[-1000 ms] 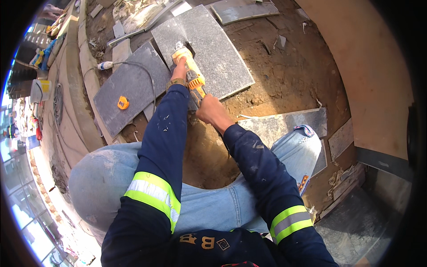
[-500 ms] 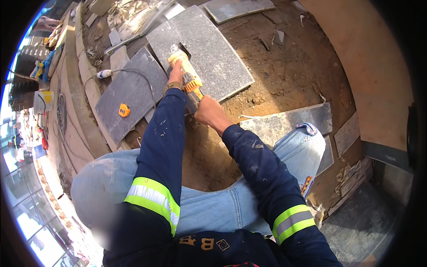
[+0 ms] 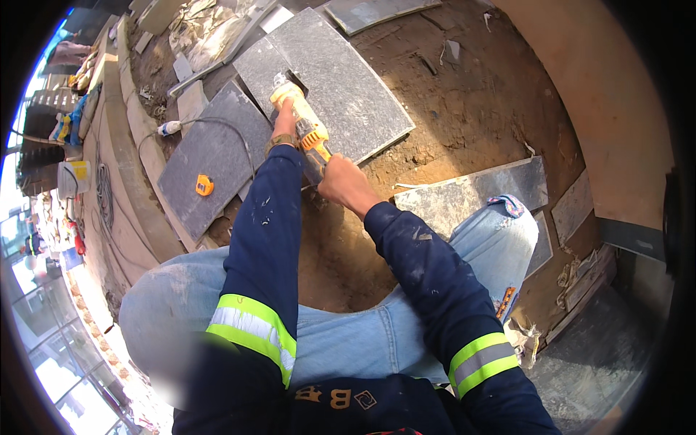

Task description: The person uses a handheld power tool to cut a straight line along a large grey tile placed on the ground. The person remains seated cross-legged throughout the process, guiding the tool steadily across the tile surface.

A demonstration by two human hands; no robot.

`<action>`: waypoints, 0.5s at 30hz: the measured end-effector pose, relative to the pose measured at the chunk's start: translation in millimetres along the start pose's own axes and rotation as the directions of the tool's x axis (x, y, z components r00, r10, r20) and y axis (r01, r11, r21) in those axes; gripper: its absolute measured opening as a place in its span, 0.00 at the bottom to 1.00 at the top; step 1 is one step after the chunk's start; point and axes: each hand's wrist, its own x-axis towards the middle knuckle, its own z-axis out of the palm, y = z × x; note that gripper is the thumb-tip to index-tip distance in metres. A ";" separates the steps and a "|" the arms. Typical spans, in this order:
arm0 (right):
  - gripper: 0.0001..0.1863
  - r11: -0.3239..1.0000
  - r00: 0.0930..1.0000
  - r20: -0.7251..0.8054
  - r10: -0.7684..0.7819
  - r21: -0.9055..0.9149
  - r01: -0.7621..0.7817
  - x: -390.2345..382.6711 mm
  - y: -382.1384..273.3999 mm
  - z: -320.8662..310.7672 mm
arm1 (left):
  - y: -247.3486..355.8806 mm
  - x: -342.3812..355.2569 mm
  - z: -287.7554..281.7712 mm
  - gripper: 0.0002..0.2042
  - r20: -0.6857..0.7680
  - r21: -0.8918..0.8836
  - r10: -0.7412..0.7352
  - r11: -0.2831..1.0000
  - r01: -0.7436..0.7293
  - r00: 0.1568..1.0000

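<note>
Both my hands are closed on a yellow angle grinder. My left hand wraps round its front part near the head, and a watch shows on that wrist. My right hand grips the rear end, closer to me. The grinder's head lies over a large grey speckled stone slab, beside a dark notch or gap in it. I cannot make out the disc. A second grey slab lies to the left, with a yellow tape measure on it.
A cable with a white-blue connector crosses the left slab. Another slab lies by my right knee, and one more at the far side. Brown soil surrounds them. A tan panel rises at right; a bucket stands far left.
The view has turned slightly, so the surroundings sit a little differently. Both hands keep their hold on the angle grinder, and its head stays at the same spot on the slab.
</note>
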 end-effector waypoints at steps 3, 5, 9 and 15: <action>0.20 1.000 1.000 -0.010 0.002 0.006 -0.002 -5.3 -4.6 -0.2 | 4.4 -0.6 -4.7 0.31 -0.007 0.006 0.022 1.000 -0.022 1.000; 0.20 1.000 1.000 -0.003 0.006 0.021 -0.006 -8.9 -5.4 -1.9 | 7.5 -3.8 -4.1 0.29 0.001 0.005 0.034 0.999 -0.035 0.999; 0.18 0.996 0.996 -0.054 -0.066 0.061 0.069 -11.4 8.2 2.4 | 7.9 -30.4 10.9 0.27 0.017 0.002 0.010 1.000 -0.010 1.000; 0.19 0.997 0.998 -0.047 -0.039 0.067 0.043 -16.5 6.8 0.1 | 15.9 -52.7 18.4 0.26 -0.008 -0.001 -0.035 0.999 0.035 0.999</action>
